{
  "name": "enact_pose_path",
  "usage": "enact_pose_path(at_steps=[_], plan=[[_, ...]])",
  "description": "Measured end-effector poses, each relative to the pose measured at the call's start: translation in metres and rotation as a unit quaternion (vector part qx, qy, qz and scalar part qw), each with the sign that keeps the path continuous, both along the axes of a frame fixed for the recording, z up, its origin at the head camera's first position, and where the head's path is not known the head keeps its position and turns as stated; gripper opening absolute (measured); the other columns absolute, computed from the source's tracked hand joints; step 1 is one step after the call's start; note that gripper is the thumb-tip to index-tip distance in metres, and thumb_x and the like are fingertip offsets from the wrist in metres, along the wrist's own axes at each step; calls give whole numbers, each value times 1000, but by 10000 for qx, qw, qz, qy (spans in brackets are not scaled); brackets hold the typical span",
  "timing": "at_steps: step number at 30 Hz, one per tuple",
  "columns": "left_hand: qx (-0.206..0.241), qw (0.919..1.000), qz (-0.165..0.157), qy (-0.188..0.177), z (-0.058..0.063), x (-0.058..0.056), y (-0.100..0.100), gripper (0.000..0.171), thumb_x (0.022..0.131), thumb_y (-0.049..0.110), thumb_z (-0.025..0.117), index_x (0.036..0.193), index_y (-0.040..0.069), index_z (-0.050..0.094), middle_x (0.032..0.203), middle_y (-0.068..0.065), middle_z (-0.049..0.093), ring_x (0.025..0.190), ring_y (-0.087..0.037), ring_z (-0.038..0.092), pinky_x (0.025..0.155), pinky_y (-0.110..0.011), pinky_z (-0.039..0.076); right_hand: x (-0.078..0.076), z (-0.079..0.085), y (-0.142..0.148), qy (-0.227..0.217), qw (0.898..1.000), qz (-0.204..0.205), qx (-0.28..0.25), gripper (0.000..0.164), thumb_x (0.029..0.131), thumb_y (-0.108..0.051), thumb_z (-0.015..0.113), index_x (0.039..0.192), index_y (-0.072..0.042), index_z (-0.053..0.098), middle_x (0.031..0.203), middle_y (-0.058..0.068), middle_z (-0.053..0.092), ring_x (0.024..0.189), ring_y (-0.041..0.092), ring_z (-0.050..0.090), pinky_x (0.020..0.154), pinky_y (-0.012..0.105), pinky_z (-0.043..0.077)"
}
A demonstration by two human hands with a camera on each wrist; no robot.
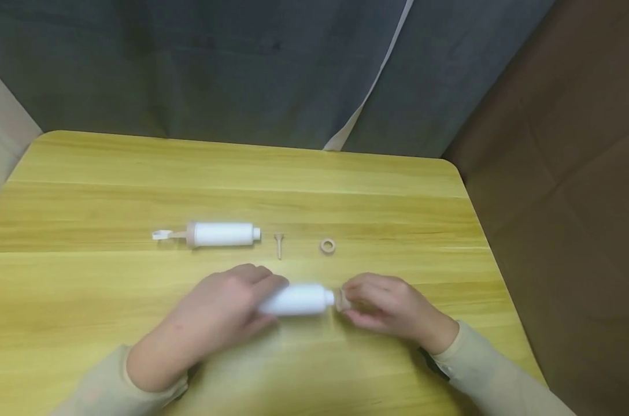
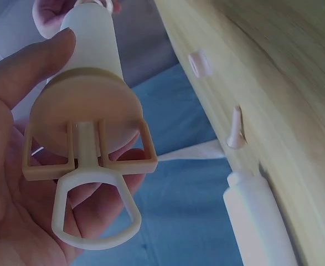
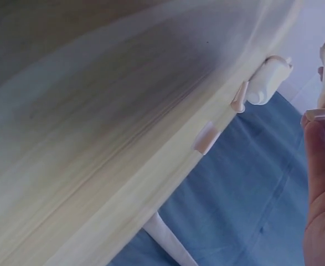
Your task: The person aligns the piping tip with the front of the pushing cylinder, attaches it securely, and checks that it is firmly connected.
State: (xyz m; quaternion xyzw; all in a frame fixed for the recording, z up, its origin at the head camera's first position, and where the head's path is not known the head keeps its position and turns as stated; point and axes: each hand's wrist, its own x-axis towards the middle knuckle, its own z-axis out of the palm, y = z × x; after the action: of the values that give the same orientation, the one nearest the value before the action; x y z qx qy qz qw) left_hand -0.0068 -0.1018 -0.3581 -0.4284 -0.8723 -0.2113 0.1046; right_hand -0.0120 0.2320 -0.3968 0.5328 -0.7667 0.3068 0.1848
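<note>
My left hand grips a white plastic syringe, its narrow tip pointing right. In the left wrist view the syringe's wide beige end cap faces the camera, and its white loop-shaped plunger handle sticks out over the palm. The thumb lies along the barrel. Just off the tip, my right hand pinches a small beige ring-like piece between thumb and fingers. Ring-like piece and tip look close together; whether they touch I cannot tell. The right wrist view catches only part of this hand, at its right edge.
A second white syringe lies farther back on the wooden table, handle to the left. Beside its tip are a small beige funnel-shaped nozzle and a beige ring. A dark curtain hangs behind the table.
</note>
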Motion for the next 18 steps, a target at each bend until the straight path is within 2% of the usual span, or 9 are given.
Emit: enact_pose_path(at_steps=[8, 18], plan=[[106, 9996, -188, -167, -7, 5, 6, 49, 75, 23, 95, 115, 7, 73, 99, -3, 73, 86, -19, 70, 70, -37, 63, 2, -2, -3, 24, 9998, 169, -39, 19, 93, -7, 77, 109, 1, 72, 108, 15, 76, 94, 25, 77, 91, 23, 60], [106, 9993, -242, -277, -9, 0, 11, 46, 77, 24, 94, 115, 8, 74, 100, -2, 73, 87, -18, 70, 71, -37, 63, 3, 0, -5, 65, 9999, 111, 24, 18, 96, -11, 75, 110, 0, 73, 110, 14, 76, 95, 23, 77, 91, 23, 60]])
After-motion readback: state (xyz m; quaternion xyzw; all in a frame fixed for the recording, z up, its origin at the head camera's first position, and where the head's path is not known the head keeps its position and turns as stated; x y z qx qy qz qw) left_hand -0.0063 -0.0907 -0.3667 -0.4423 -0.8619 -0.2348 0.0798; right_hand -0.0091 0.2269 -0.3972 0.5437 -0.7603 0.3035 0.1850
